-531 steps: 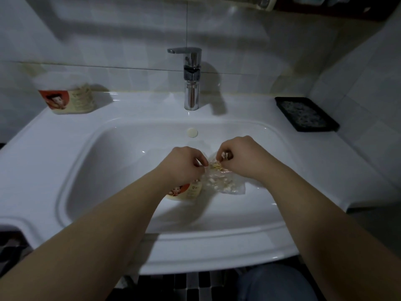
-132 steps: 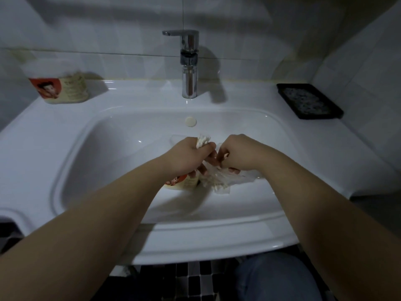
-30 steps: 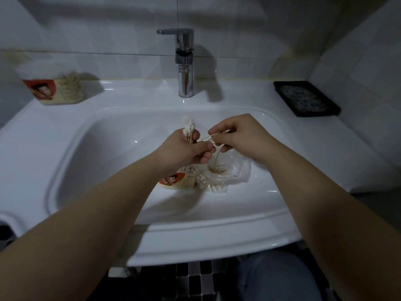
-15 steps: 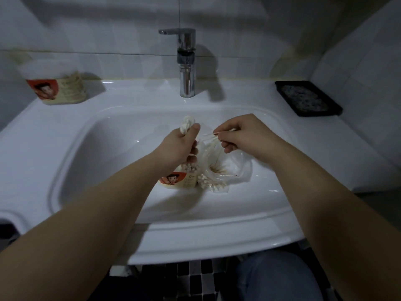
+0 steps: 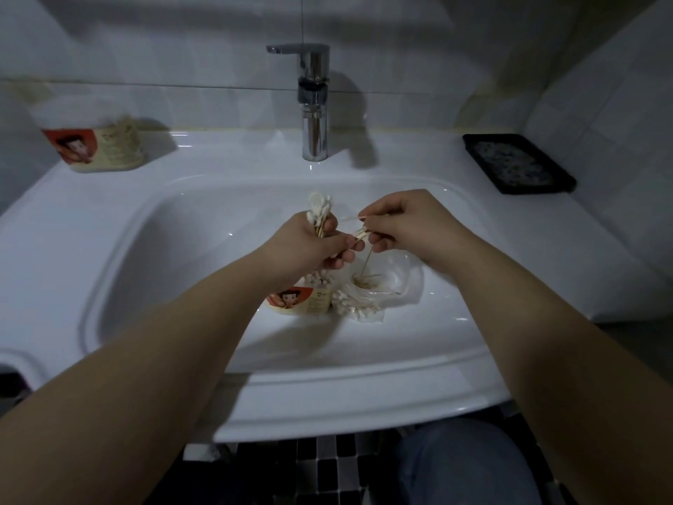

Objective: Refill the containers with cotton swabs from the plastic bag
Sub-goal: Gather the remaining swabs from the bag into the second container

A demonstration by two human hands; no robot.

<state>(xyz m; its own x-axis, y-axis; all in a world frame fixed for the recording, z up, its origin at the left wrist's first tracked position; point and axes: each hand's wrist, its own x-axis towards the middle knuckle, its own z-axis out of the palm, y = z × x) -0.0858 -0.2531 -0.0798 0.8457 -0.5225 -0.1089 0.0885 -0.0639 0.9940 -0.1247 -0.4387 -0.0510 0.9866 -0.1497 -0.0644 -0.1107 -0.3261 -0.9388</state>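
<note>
My left hand grips a bundle of cotton swabs, white tips up, above the basin. My right hand pinches a few loose swabs right beside the left fingers. Below the hands, a small round container with a red cartoon label stands in the sink, swab tips showing at its top. A clear plastic bag lies against its right side with swabs inside. A second, similar container stands on the back left ledge.
The white sink fills the view, with a chrome faucet at the back centre. A black tray sits on the right ledge by the tiled wall. My knee in jeans shows below the front rim.
The left hand's bundle and the right hand have shifted slightly; the right hand keeps drawing swabs toward the left hand. Container and bag have not moved.
</note>
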